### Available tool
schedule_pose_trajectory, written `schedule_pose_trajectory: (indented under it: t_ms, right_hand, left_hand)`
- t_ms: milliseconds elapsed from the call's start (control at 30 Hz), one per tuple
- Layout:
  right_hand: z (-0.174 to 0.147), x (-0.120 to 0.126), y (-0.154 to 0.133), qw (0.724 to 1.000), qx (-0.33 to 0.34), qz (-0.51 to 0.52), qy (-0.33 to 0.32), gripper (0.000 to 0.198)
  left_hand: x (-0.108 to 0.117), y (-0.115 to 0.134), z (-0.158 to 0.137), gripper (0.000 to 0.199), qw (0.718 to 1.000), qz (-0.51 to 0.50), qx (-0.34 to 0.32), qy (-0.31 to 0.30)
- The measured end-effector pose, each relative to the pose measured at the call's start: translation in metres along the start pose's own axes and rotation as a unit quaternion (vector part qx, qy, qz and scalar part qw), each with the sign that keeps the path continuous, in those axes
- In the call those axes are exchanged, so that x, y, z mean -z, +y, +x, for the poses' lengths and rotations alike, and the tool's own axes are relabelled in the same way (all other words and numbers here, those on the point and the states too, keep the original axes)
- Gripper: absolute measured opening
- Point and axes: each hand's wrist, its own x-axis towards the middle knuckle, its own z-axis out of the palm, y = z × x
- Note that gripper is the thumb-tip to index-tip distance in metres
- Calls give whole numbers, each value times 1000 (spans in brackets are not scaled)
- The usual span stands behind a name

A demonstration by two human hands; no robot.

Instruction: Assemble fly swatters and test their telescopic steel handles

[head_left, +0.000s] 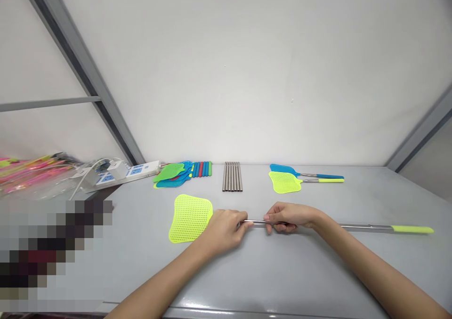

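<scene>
A yellow-green fly swatter (189, 218) with a long telescopic metal rod lies across the front of the grey table. My left hand (226, 228) is closed on the rod close to the perforated head, hiding the neck. A short way to the right, my right hand (287, 216) pinches the same rod between thumb and fingers. Beyond my right forearm the extended rod runs on to a yellow-green handle (412, 229) at the far right.
Behind my hands lie a row of metal rods (232, 177), stacked swatter heads (171, 174), coloured grips (202, 169), and blue (282, 169) and yellow (284, 182) swatters. A power strip (129, 174) and bagged items (38, 173) are on the left. The white wall (247, 74) closes the back.
</scene>
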Motion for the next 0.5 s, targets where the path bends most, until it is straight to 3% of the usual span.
schedule_pose_trajectory:
  t_ms: [300, 500]
  right_hand:
    - [-15, 6, -13, 996, 22, -82, 7, 32]
    - [-14, 17, -5, 994, -4, -98, 45, 30]
  left_hand:
    - [6, -4, 4, 34, 999, -26, 44, -21]
    - [10, -13, 6, 36, 995, -33, 71, -54]
